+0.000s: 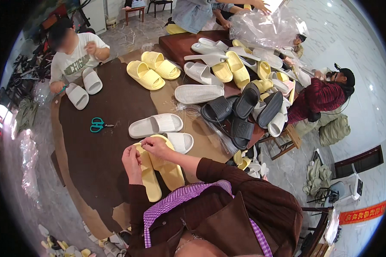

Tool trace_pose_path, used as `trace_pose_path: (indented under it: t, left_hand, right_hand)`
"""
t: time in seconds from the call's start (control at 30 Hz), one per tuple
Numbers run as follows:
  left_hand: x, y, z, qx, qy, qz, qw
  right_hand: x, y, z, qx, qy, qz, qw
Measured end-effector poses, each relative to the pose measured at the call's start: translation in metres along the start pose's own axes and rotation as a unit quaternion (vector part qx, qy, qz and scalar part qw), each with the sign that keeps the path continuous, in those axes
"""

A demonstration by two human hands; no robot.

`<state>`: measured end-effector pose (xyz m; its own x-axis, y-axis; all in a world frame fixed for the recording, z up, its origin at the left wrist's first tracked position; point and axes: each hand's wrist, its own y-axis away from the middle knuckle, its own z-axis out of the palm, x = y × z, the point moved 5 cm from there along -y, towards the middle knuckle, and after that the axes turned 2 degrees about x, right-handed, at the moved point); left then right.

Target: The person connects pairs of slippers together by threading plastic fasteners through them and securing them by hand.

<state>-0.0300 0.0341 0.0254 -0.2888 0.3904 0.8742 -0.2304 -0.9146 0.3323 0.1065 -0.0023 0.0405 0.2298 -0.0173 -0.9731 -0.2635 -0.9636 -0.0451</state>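
Observation:
A pair of yellow slippers (pixel 150 183) lies right in front of me on the dark table covering, toes pointing away. Over their strap end, my left hand (pixel 132 163) is closed, fingertips pinched together. My right hand (pixel 155 146) reaches across from the right with its fingers pinched as well, close beside the left one. Whatever the fingertips hold is too small or hidden to make out. Just beyond the hands rests a white slipper (pixel 156 125), and its mate (pixel 181 142) is partly covered by my right arm. Teal-handled scissors (pixel 99 125) lie to the left.
Another yellow pair (pixel 154 70) sits farther back. Loose white, yellow and black slippers (pixel 231 109) are heaped at the right. Across the table, a person (pixel 79 53) sits behind white slippers (pixel 85 89). Other people work around clear plastic bags (pixel 266 25) at the back.

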Motion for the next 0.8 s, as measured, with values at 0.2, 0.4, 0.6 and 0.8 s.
trace_pose_path:
  t: [0.2, 0.4, 0.6, 0.8]
  left_hand:
    - [0.003, 0.003, 0.003, -0.011, -0.008, -0.003, 1.000]
    - [0.003, 0.002, -0.002, 0.003, -0.010, 0.002, 1.000]
    - [0.036, 0.021, 0.012, -0.085, -0.102, 0.111, 0.985]
    - [0.005, 0.002, -0.001, -0.047, 0.046, -0.040, 0.997]
  right_hand:
    - [0.002, 0.000, 0.000, 0.002, 0.005, -0.012, 1.000]
    - [0.011, 0.000, 0.007, -0.002, 0.020, 0.001, 1.000]
    - [0.002, -0.001, -0.001, 0.003, 0.060, 0.063, 0.996]
    - [0.004, -0.004, 0.000, -0.026, 0.002, 0.032, 0.999]
